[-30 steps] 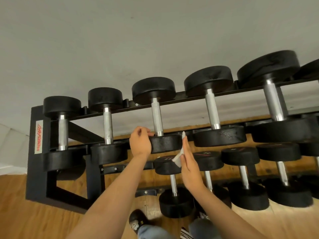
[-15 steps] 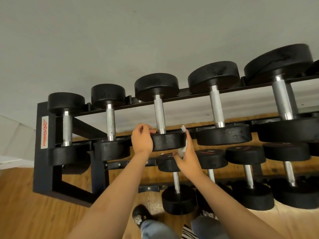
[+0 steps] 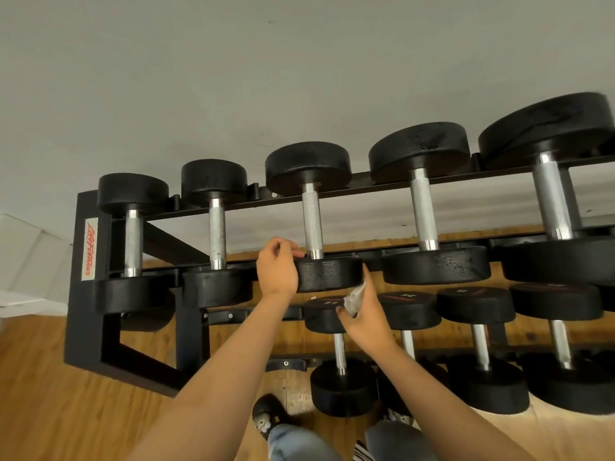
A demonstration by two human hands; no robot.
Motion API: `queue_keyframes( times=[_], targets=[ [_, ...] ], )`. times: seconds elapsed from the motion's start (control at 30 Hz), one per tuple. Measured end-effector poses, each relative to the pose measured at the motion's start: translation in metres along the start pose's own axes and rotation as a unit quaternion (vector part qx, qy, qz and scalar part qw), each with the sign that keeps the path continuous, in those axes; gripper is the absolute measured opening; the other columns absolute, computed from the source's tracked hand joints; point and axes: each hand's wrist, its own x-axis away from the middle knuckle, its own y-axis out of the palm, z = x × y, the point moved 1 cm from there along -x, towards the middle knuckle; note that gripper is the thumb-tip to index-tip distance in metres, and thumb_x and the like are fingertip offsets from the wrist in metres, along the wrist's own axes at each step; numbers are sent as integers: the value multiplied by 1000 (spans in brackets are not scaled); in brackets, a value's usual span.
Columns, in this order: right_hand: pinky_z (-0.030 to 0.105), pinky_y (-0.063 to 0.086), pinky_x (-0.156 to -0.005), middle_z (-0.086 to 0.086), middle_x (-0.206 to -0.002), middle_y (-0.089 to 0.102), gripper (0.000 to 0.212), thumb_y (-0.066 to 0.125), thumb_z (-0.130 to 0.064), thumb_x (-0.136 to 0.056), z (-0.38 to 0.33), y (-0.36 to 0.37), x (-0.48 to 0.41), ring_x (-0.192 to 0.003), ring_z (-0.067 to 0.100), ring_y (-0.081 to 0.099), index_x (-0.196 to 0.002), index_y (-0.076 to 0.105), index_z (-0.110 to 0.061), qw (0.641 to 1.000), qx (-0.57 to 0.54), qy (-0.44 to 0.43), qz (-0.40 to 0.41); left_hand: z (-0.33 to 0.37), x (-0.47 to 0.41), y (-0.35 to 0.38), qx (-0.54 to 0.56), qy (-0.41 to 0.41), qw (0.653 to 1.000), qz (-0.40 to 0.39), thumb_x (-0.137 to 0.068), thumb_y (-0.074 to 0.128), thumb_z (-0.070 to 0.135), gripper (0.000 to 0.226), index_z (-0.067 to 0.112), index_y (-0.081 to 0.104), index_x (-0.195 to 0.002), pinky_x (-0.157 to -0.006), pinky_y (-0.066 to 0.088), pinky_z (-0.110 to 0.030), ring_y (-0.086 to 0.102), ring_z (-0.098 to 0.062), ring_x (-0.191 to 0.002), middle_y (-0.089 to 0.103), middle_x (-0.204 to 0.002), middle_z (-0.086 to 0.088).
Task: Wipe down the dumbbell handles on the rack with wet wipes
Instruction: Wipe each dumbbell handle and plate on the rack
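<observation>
third dumbbell [image 3: 327, 273] from left end of rack [image 3: 87, 322], top tier: judged heavy, rigid; knurled handle [image 3: 312, 224] suits wrapping. left grip [image 3: 278, 268] clasps its near head; right grip [image 3: 366, 316] pinches limp wet wipe [image 3: 355, 298] just under that tier.

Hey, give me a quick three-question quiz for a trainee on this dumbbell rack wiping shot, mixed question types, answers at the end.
1. True or false: the wet wipe is in the left-hand grip.
2. Counting from the rack's labelled end, which top-row dumbbell does the left-hand grip hold? A second, B third, C fifth.
3. Is the wet wipe on that dumbbell's handle yet?
Key: 1 false, the right-hand grip holds it. 2 B, the third dumbbell, by its near head. 3 No, it sits beside the near head.
</observation>
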Motion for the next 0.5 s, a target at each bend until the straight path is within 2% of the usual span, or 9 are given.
queue_keyframes(
  times=[0.07, 0.13, 0.2, 0.27, 0.33, 0.4, 0.5],
  targets=[
    [14, 35, -95, -4, -133, 50, 98, 70, -16, -88, -8, -1, 6, -121, 6, 49, -156, 0, -25, 999, -27, -3, 22, 0, -1, 0, 2, 1, 1000, -3, -101, 42, 17, 24, 8, 61, -90, -72, 45, -26, 60, -10, -77, 68, -80, -6],
    [18, 29, -103, -7, -158, 24, 101, 70, -19, -88, -14, 1, 17, -136, 2, 27, -155, -4, -31, 998, -35, -34, 49, -1, -1, -1, 1, 1, 1000, -5, -101, 42, 18, 24, 8, 61, -90, -71, 43, -25, 60, -10, -77, 69, -80, -6],
    [20, 15, -113, -13, -163, -3, 99, 66, -24, -91, -26, 5, 29, -146, 1, 5, -154, -10, -34, 992, -10, -106, 69, -1, -1, -2, 0, 3, 1000, -6, -101, 42, 18, 24, 10, 62, -89, -73, 44, -26, 60, -11, -79, 69, -80, -5],
    [24, 2, -119, -11, -163, -15, 89, 55, -37, -95, -39, 9, 34, -150, 7, -9, -154, -11, -28, 980, 43, -177, 80, 0, -1, -2, -5, 6, 1000, -3, -101, 42, 18, 24, 12, 61, -87, -74, 45, -26, 60, -10, -78, 69, -79, -3],
    [32, -4, -122, -2, -163, -15, 81, 41, -46, -97, -50, 11, 33, -150, 16, -12, -155, -7, -18, 963, 133, -218, 88, 0, 0, -2, -2, 9, 1000, -3, -101, 42, 19, 24, 12, 61, -88, -73, 46, -25, 60, -7, -76, 69, -79, -2],
    [39, -6, -122, 4, -164, -10, 77, 35, -44, -97, -62, 14, 30, -151, 20, -11, -156, -1, -11, 943, 215, -239, 87, 1, 1, -2, -1, 15, 1000, -4, -101, 43, 18, 23, 11, 61, -89, -68, 44, -19, 60, -5, -74, 69, -82, -5],
    [38, -10, -122, 5, -164, 1, 70, 32, -38, -96, -82, 23, 28, -151, 18, -8, -156, 9, -11, 911, 303, -272, 62, -1, -1, -4, 12, 21, 999, -22, -101, 42, 16, 24, 13, 62, -88, -70, 43, -21, 61, -8, -77, 68, -84, -3]
  ],
)
